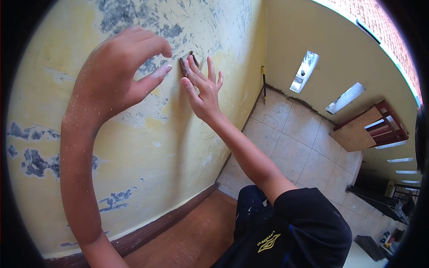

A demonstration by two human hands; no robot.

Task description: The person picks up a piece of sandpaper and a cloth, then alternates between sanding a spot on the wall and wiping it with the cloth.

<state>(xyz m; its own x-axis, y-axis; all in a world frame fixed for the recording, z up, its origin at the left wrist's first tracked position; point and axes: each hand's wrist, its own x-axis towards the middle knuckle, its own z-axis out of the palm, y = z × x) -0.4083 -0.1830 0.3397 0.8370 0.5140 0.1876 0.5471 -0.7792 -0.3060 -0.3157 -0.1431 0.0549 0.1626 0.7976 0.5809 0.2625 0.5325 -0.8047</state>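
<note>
Right hand presses flat, its extended fingers pinning a dark, bent piece against the scraped yellow wall; the thumb stands apart from the index finger, so nothing is pinched. Left hand hangs curled nearby, thumb and fingertips apart, seemingly with nothing in it (dust whitens that thumb). The piece looks like folded abrasive sheet: probably very light, thin and bendable, gritty rather than slippery, more likely to crease or tear than shatter. Its broad back seems the best hold, under several flat fingers.
</note>
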